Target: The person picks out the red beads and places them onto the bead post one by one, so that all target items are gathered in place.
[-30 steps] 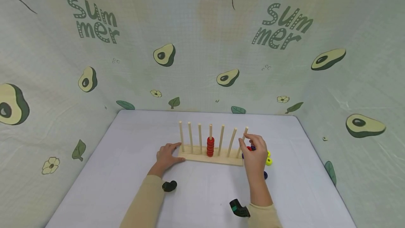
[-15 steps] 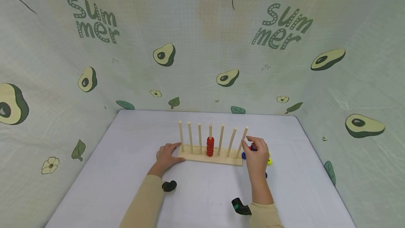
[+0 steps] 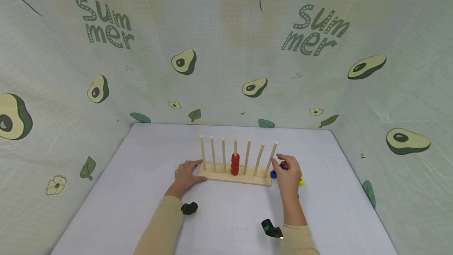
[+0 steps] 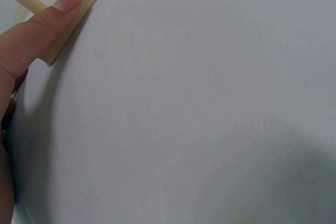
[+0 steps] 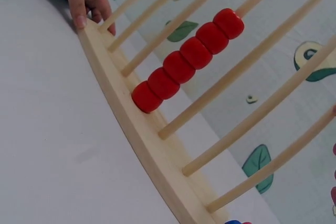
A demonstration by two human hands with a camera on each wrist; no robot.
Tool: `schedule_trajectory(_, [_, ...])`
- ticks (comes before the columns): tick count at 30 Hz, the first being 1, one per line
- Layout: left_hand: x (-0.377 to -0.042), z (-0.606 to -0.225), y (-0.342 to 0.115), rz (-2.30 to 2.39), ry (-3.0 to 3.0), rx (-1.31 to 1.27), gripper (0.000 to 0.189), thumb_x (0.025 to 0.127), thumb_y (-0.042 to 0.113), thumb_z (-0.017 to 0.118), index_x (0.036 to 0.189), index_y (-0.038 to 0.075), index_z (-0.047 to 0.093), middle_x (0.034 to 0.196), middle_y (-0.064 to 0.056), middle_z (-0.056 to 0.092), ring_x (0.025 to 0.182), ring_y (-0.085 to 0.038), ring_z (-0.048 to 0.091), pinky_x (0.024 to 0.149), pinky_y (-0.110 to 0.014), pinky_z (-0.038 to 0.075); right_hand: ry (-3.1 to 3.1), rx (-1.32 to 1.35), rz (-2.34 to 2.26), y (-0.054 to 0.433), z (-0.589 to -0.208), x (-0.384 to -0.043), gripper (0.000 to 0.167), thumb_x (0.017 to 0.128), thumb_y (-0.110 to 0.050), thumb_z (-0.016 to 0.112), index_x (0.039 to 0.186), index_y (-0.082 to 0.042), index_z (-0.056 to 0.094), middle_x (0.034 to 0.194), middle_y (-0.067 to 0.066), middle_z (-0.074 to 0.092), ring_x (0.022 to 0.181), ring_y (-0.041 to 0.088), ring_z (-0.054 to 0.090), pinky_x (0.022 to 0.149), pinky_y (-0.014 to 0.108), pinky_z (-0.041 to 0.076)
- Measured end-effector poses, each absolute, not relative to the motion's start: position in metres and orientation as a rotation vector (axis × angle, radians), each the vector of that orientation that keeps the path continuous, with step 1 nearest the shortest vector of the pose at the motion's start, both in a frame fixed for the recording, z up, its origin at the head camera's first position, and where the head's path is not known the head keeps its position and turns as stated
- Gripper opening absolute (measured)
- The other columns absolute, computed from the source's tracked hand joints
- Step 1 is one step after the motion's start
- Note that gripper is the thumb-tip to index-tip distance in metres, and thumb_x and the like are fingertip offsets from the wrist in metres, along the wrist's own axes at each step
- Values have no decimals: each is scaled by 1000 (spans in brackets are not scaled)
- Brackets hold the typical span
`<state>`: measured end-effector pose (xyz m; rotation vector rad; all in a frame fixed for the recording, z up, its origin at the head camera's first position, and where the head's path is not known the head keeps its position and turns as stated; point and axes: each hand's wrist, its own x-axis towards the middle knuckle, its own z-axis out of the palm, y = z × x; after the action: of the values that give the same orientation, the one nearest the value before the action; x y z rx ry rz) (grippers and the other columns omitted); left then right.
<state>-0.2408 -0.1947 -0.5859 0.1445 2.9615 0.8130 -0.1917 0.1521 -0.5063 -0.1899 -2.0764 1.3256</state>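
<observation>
A pale wooden peg stand (image 3: 217,175) lies across the table, with several upright pegs. Red beads (image 3: 235,164) are stacked on its middle peg and show large in the right wrist view. My left hand (image 3: 185,174) holds the stand's left end, the thumb (image 4: 52,17) on its front edge and fingers behind. My right hand (image 3: 288,174) is beside the rightmost peg (image 3: 271,156), thumb tip right at it, thumb and forefinger apart with no bead between them. A blue bead (image 3: 273,174) lies by the stand's right end; a yellow bead (image 3: 301,181) is partly hidden by this hand.
Another dark blue bead (image 3: 284,165) shows behind the right hand's fingers, with a bit of red beside it. A white cloth covers the table (image 3: 219,215). Printed fabric walls (image 3: 219,101) stand around it at the back and sides.
My right hand has moved down and slightly right from the top of the rightmost peg, uncovering the blue bead by the stand's end. The left hand and the stand stay put.
</observation>
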Motion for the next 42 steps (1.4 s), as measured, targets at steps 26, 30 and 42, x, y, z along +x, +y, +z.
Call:
schedule_trajectory(26, [-241, -586, -195, 827, 2967, 153, 80, 73, 53, 81, 142, 24, 51, 131, -12, 50, 113, -35, 45, 82, -46, 35, -2178, -374, 1373, 164, -520, -193, 20, 87, -13, 74, 102, 1, 73, 96, 12, 65, 81, 19, 52, 66, 16, 37])
schedule_trajectory(30, [-241, -585, -196, 825, 2962, 146, 81, 73, 54, 80, 142, 24, 51, 131, -12, 50, 114, -35, 45, 83, -47, 35, -2215, -419, 1386, 167, -525, -193, 23, 88, -14, 73, 105, 2, 71, 99, 14, 63, 87, 24, 53, 72, 23, 38])
schedule_trajectory(42, [-242, -586, -195, 795, 2958, 137, 81, 74, 54, 80, 143, 24, 49, 133, -12, 49, 117, -36, 44, 85, -48, 35, -2311, -475, 1356, 177, -541, -201, 28, 86, -13, 74, 109, 3, 69, 102, 19, 61, 94, 32, 53, 78, 37, 38])
